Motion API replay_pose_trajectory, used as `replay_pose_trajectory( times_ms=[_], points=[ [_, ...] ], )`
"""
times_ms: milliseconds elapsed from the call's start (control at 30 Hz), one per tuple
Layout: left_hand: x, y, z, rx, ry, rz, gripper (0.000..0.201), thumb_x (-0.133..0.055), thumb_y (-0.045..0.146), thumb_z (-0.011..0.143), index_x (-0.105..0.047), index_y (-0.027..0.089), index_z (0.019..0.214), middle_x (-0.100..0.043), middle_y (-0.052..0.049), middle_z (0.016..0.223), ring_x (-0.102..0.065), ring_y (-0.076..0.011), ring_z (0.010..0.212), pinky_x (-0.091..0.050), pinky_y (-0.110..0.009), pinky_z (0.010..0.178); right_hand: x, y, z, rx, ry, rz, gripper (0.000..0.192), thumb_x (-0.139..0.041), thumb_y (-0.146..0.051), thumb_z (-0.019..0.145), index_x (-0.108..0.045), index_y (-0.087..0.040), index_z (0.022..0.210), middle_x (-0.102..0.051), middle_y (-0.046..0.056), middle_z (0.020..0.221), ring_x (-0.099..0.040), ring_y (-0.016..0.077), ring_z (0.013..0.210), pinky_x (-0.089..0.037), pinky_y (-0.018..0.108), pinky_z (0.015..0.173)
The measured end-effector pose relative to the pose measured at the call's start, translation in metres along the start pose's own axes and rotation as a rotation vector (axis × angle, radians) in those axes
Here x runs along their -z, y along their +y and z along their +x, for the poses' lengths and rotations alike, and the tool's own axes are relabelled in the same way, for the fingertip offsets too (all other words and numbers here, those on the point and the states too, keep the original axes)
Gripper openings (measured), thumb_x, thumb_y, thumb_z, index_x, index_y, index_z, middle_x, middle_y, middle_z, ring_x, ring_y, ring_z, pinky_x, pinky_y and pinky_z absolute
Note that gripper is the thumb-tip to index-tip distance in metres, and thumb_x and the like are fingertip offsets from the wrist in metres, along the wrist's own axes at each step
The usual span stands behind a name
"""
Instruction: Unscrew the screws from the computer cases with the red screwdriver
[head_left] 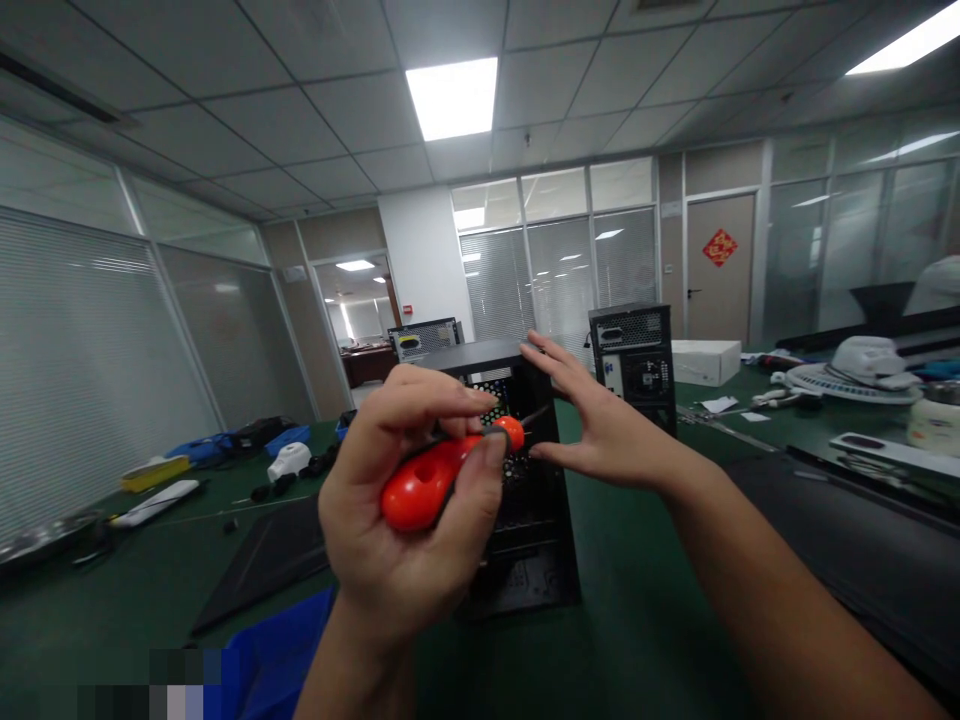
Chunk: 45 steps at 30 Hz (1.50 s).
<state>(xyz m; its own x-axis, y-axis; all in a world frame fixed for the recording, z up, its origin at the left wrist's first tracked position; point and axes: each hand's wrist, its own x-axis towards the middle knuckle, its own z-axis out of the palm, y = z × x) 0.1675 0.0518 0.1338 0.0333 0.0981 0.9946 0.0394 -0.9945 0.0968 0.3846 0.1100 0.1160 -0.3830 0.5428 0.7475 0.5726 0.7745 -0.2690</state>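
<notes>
My left hand [412,490] is closed around the red handle of a screwdriver [418,490], its thumb and forefinger near the collar. The dark shaft points away toward the open side of a black computer case [525,570], which stands upright on the table. Whether the tip touches the case cannot be seen. My right hand [592,415] is at the case's upper right edge, fingers stretched out and thumb apart, with the fingertips against the top corner. My left hand hides part of the case's interior.
Behind stand a second computer case [634,365] and another case [426,338]. A white box [705,362] sits to the right. Black panels [262,560] lie on the green table [630,570]. A blue bin [281,650] is at front left; tools and parts lie along both sides.
</notes>
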Motion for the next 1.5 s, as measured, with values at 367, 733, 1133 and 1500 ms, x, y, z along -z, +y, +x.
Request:
replay_pose_trajectory(
  times_ms=[367,733,1133,1500],
  points=[
    [-0.006,0.012,-0.004,0.122,-0.039,-0.23,0.045,-0.049,0.063,0.094,-0.068,0.022,0.097,-0.064,-0.005,0.089,-0.064,-0.0193,0.088,-0.059,-0.04,0.09,0.001,0.002,-0.001,0.008,-0.009,0.029,0.101,-0.077,-0.024,0.078,-0.02,-0.038,0.16,-0.009,0.002,0.172,-0.016,0.0246,0.16,-0.035,0.056,0.125],
    [0.01,-0.003,-0.002,-0.165,-0.2,0.111,0.041,-0.06,0.057,0.091,-0.07,0.021,0.108,-0.055,-0.006,0.101,-0.06,-0.018,0.097,-0.054,-0.037,0.097,0.003,-0.002,-0.001,0.002,0.003,0.007,0.092,-0.074,-0.027,0.081,-0.025,-0.035,0.159,-0.013,0.005,0.172,-0.021,0.0254,0.159,-0.031,0.056,0.127],
    [-0.008,0.029,0.006,-0.24,-0.198,0.322,0.041,-0.078,0.053,0.077,-0.069,0.019,0.098,-0.062,-0.001,0.083,-0.057,-0.0105,0.077,-0.053,-0.021,0.065,0.004,-0.057,-0.008,0.677,0.532,-0.024,0.034,-0.07,-0.037,0.089,-0.064,-0.022,0.12,-0.069,0.006,0.093,-0.069,0.0209,0.087,-0.062,0.038,0.072],
    [-0.007,-0.018,-0.007,-0.034,-0.324,0.086,0.066,-0.051,0.07,0.09,-0.048,0.023,0.137,-0.065,-0.008,0.103,-0.064,-0.0175,0.09,-0.055,-0.032,0.076,0.053,-0.074,-0.034,0.452,0.354,-0.252,0.061,-0.08,-0.026,0.079,-0.058,-0.03,0.136,-0.075,0.003,0.113,-0.074,0.0181,0.097,-0.065,0.031,0.081]
  ],
)
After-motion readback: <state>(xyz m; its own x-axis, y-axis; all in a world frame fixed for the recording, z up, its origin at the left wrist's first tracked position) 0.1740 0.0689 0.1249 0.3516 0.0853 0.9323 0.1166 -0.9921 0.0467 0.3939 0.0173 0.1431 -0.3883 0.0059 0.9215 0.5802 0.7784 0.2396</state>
